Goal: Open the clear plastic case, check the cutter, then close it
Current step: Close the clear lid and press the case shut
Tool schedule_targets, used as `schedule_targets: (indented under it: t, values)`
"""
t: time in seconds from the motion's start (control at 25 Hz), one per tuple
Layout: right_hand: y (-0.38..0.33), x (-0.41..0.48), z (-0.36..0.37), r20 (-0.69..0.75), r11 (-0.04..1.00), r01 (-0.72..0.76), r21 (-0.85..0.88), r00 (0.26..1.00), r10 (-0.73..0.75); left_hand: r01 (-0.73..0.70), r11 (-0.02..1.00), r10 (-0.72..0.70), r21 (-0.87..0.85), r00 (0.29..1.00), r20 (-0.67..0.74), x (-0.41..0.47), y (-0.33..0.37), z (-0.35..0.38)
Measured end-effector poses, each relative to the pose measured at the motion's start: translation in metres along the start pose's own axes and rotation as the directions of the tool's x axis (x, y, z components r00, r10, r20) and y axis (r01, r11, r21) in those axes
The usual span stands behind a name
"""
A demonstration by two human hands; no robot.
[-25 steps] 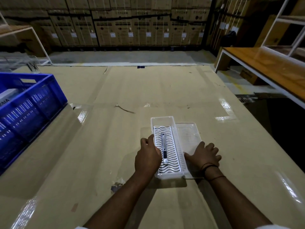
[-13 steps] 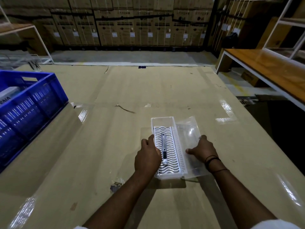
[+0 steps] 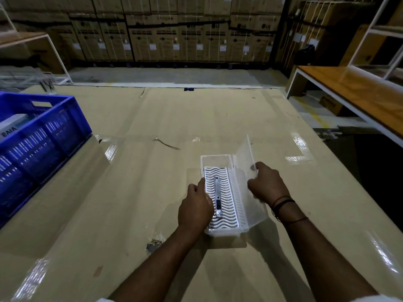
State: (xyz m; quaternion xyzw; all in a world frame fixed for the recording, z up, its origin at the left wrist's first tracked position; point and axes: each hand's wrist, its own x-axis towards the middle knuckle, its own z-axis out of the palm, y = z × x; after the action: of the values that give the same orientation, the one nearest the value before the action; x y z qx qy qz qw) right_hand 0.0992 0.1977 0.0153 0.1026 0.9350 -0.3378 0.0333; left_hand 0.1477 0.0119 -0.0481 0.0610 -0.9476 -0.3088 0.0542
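A clear plastic case lies open on the cardboard-covered table, with a white wavy-slotted insert inside. A slim silver cutter with a dark slider rests lengthwise on that insert. My left hand grips the case's left wall near its front. My right hand holds the clear lid, which stands tilted up on the case's right side, hinged along that edge.
A blue slotted crate holding a white box sits at the left. A wooden bench with a white frame stands at the right, beyond the table edge. Stacked cardboard boxes line the back wall. A torn spot marks the table covering near my left forearm.
The lid lay flat to the right of the case; my right hand has taken it and swung it up toward vertical. My left hand has stayed on the case.
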Motion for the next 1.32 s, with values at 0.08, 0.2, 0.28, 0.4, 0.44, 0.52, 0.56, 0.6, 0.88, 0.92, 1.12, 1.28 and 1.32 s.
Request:
schedule_targets:
  t: [0.08,0.2,0.28,0.4,0.44,0.52,0.56,0.6,0.88,0.92,1.12,1.28,1.32]
  values:
    - [-0.013,-0.005,-0.004,-0.029,0.999,0.033,-0.014,0.999,-0.033,0.004,1.0,-0.004,-0.011,1.0,0.002,0.0,-0.001,-0.001]
    - [-0.032,-0.014,-0.003,-0.021,0.997,0.062,-0.04,0.998,-0.063,0.0,0.998,0.0,-0.058,1.0,0.015,-0.001,-0.003,-0.002]
    - [-0.041,-0.022,0.003,-0.019,0.996,0.069,-0.059,0.997,-0.07,0.003,0.996,0.0,-0.091,0.999,0.033,-0.003,-0.003,-0.003]
    - [-0.047,-0.03,0.017,-0.026,0.991,0.083,-0.107,0.996,-0.086,0.013,0.994,-0.009,-0.111,0.999,0.038,-0.004,-0.005,-0.003]
    - [-0.047,-0.031,0.023,-0.024,0.99,0.087,-0.114,0.996,-0.09,0.02,0.993,-0.015,-0.116,0.999,0.043,-0.004,-0.006,-0.003]
    - [-0.043,-0.031,0.035,-0.001,0.989,0.094,-0.115,0.996,-0.095,0.031,0.992,-0.024,-0.126,0.998,0.062,-0.004,-0.006,-0.003]
    - [-0.04,-0.029,0.04,0.028,0.991,0.085,-0.108,0.996,-0.083,0.036,0.991,-0.028,-0.127,0.997,0.069,-0.005,-0.005,-0.003]
    - [-0.038,-0.029,0.044,0.066,0.994,0.062,-0.092,0.996,-0.056,0.039,0.991,-0.03,-0.127,0.997,0.07,-0.005,-0.005,-0.003]
    - [-0.029,-0.024,0.061,0.126,0.993,0.033,-0.115,0.992,-0.018,0.052,0.963,-0.021,-0.263,0.993,0.119,-0.004,-0.021,0.0]
    - [-0.028,-0.025,0.062,0.123,0.991,0.046,-0.127,0.992,-0.03,0.048,0.954,-0.013,-0.296,0.993,0.116,-0.003,-0.023,0.001]
    - [-0.022,-0.03,0.065,0.101,0.978,0.099,-0.185,0.992,-0.082,0.046,0.873,-0.024,-0.486,0.998,0.052,0.0,-0.029,0.009]
    - [-0.013,-0.033,0.074,0.071,0.963,0.127,-0.24,0.991,-0.112,0.131,0.721,-0.132,-0.681,0.99,0.051,-0.001,-0.032,0.005]
    - [-0.01,-0.035,0.077,0.059,0.958,0.136,-0.251,0.99,-0.125,0.155,0.704,-0.149,-0.693,0.986,0.069,-0.001,-0.032,0.004]
